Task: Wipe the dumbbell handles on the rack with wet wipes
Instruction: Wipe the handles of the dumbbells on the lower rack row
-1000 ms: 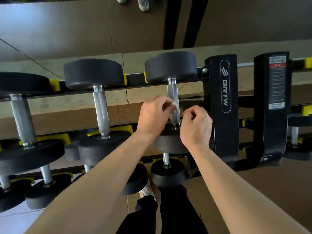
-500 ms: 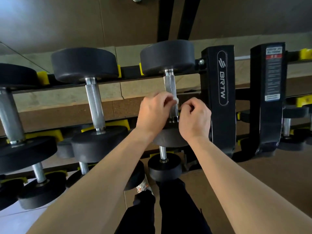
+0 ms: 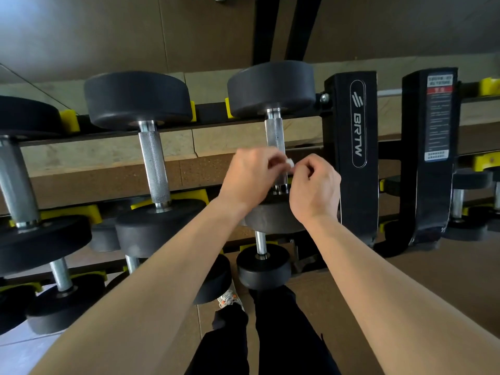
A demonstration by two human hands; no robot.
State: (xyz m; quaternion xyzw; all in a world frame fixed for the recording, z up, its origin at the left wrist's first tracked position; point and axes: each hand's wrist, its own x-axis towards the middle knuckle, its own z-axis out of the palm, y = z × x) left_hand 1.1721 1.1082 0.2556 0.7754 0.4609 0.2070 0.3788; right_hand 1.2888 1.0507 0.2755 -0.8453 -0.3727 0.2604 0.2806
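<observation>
Pinched at frame centre by left hand point(image 3: 251, 178) and right hand point(image 3: 315, 186), the tiny wet wipe point(image 3: 290, 161) could be torn on the knurled handle point(image 3: 273, 136).

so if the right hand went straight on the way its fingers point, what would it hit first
Probably the dumbbell handle: the right hand, pinching a small white wipe with the left hand, points its fingers at it. Depth is unclear.

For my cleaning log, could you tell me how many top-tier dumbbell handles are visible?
3: the far-left handle, the middle handle and the right handle; others may lie off-frame.
</observation>
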